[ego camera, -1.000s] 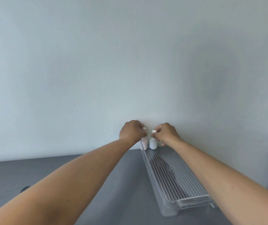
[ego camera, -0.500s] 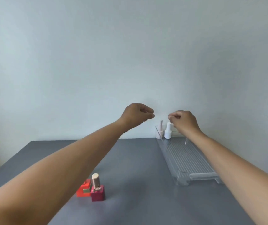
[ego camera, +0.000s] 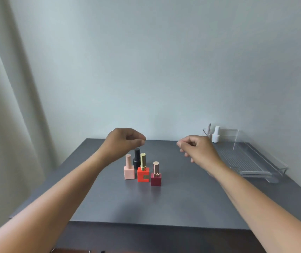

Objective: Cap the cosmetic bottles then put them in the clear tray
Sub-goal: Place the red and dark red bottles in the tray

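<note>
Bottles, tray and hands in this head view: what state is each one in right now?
Pale pink bottle: capped, upright on table.
Black bottle: capped, upright, behind the others.
Orange bottle: gold cap on, upright.
Dark red bottle: rose-gold cap on, upright.
White bottle: capped, upright in tray's far end.
Pinkish bottle: upright in tray beside it.
Clear tray: otherwise unfilled.
Left hand: loosely curled, empty.
Right hand: loosely curled, empty.

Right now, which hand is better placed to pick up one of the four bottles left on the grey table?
Probably the left hand: it hovers empty directly above the black bottle in the cluster. The right hand hangs off to the side, nearer the clear tray.
</note>
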Tool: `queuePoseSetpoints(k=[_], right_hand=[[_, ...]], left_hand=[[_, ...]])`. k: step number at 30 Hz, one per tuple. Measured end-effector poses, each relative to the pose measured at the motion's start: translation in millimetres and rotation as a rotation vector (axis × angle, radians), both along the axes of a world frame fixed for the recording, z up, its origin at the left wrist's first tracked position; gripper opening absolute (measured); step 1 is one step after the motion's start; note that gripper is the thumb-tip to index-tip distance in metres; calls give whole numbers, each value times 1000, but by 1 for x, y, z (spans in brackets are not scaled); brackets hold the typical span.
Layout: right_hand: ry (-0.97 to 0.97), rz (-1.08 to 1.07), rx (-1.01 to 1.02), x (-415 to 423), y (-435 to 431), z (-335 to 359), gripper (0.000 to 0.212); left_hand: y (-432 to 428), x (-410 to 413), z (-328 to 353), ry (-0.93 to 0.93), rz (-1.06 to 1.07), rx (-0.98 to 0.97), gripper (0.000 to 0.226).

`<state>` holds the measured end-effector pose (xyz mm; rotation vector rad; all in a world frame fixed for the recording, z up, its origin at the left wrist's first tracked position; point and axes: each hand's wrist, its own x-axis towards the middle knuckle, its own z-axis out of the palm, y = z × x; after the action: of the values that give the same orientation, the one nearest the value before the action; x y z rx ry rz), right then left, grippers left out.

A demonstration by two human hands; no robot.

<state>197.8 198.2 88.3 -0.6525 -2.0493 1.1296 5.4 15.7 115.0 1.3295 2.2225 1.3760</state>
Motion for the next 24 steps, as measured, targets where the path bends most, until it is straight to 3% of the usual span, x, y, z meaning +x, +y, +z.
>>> queuePoseSetpoints(k=[6,11,16,24], right_hand=[[-152,75,43,-15,-35,-17,8],[-254,96,79,-28,-49,-32,32],[-258,87,156,-35,-55,-37,9],[-246,81,184,-41,-57,-41,11]], left_hand=[[-17,-6,-29,97,45,-64,17],[-13,-1,-33,182,59,-92,25],[-5,6,-32,243,69,-142,33],[-2,9,-33,325,126,-211,17]])
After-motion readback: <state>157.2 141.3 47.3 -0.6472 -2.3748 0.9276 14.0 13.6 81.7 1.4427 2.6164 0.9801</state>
